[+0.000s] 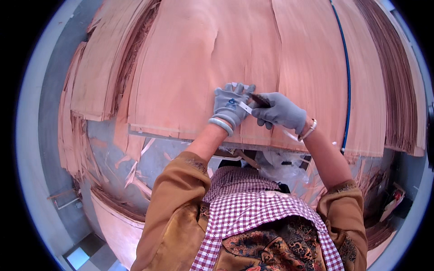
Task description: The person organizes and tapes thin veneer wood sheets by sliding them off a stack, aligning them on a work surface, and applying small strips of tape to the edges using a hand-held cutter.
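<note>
Left hand (229,106) (gray-gloved) rests on thin, streaky wood sheet (181,67)

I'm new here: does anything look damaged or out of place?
Yes: a ragged crack interrupts the smooth wood sheet beyond the left hand, and torn strips lie untidily scattered below its near edge.

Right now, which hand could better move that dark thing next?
Probably the right hand: it holds the dark thing, while the left hand lies spread on the wood sheet.

Two gloved hands (229,106) (285,111), one dark object (260,100), two bangles (221,126) (309,130), one blue cord (347,77)
</note>
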The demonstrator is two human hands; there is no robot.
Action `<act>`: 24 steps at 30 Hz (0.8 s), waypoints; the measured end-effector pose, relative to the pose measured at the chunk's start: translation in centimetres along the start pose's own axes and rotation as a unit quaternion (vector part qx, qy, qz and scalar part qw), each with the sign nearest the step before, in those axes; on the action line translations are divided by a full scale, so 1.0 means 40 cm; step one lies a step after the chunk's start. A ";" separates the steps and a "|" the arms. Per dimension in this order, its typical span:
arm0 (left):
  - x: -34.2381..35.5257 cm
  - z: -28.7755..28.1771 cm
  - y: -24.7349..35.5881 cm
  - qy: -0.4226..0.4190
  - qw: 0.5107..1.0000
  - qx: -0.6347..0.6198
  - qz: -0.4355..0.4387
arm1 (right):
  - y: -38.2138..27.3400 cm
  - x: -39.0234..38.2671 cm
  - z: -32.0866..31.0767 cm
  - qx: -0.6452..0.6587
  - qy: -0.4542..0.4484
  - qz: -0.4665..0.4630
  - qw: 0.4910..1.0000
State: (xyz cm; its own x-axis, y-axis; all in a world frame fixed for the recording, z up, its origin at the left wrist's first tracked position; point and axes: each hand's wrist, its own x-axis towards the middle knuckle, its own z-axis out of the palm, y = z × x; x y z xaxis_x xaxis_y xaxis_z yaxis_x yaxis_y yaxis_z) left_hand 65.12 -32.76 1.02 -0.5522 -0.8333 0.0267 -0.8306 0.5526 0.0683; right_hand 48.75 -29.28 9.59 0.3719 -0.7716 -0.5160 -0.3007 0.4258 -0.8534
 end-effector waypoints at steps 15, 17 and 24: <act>-0.010 0.059 -0.268 0.085 0.992 -0.008 -0.091 | -0.110 0.365 -0.030 0.079 0.061 -0.097 0.990; -0.003 0.074 -0.266 0.094 0.991 -0.019 -0.090 | -0.110 0.427 -0.018 0.038 0.071 -0.069 0.994; 0.021 0.060 -0.291 0.177 0.982 -0.032 -0.053 | -0.061 0.533 -0.001 -0.049 0.091 -0.019 0.994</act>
State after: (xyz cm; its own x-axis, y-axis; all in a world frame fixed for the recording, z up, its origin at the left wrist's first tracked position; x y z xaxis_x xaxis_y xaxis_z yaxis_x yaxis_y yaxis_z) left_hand 74.15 -39.87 -2.13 -0.3949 -0.8454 0.3596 -0.8696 0.4703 0.1506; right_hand 57.38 -46.78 0.68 0.2217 -0.8629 -0.4540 -0.3768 0.3536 -0.8561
